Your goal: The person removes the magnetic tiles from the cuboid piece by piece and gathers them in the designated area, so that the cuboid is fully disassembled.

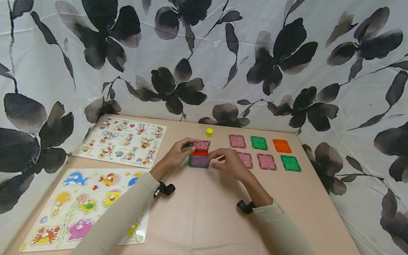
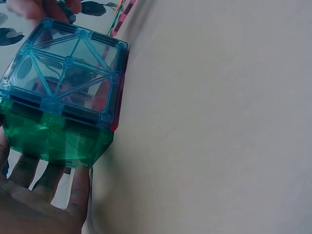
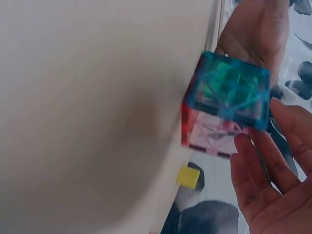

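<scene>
A small box of see-through magnetic tiles [image 1: 199,162] stands at mid-table between both hands. Its front is a blue tile [image 2: 73,73], its left side a green tile [image 2: 58,139], with red at the bottom and a pink tile [image 3: 214,134] on another side. My left hand [image 1: 172,156] holds the box from the left, fingers against the green side and thumb near the top edge. From the right, my right hand [image 1: 231,163] reaches in with loosely bent fingers, their tips [image 3: 241,141] right at the pink side and the thumb close to the blue tile's corner.
Right of the box lie flat tiles in two rows: pink [image 1: 237,141], green [image 1: 259,142] and orange [image 1: 282,146] among them. A yellow cylinder [image 1: 209,132] stands behind. Two picture puzzle boards, one with figures [image 1: 109,156] and one with sea animals [image 1: 105,226], lie on the left.
</scene>
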Tool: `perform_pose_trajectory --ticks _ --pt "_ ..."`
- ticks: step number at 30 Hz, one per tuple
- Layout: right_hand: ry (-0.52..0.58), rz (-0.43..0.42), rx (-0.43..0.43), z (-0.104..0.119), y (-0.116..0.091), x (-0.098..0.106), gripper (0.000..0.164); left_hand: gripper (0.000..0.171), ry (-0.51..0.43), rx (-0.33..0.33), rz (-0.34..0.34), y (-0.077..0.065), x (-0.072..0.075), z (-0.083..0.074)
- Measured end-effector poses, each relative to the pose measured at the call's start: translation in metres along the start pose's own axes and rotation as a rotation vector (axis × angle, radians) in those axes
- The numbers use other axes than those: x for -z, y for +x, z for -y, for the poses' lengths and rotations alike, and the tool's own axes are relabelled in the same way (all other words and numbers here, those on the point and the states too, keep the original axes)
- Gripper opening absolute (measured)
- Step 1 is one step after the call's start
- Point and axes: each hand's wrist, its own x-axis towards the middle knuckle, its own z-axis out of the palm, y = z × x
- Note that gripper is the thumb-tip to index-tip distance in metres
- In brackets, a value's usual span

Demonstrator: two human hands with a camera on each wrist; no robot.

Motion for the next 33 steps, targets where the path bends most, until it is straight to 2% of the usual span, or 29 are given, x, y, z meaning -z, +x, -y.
perform_pose_trajectory --ticks 4,9,16,20,25,33 --pt "-0.067 -0.019 0.02 0.002 0.007 -0.011 0.013 0.036 0.01 -0.021 -0.005 0.001 -0.001 0.001" --pt "-0.139 -0.077 0.041 0.004 0.008 -0.018 0.019 0.037 0.018 -0.034 -0.014 0.003 -0.002 0.003" --pt "-0.171 -0.113 0.069 0.006 -0.005 -0.019 0.024 0.038 0.032 -0.033 -0.004 0.002 -0.001 0.001" --pt "-0.148 -0.126 0.07 0.004 -0.017 -0.015 0.024 0.037 0.03 -0.032 -0.002 0.002 -0.001 0.002" --pt "-0.095 -0.127 -0.011 0.002 -0.038 -0.006 0.021 0.038 0.029 -0.025 -0.003 0.002 0.0 0.003" --pt "0.049 -0.167 -0.232 -0.016 -0.083 0.013 0.023 0.038 0.036 -0.027 0.001 0.001 0.001 0.004"
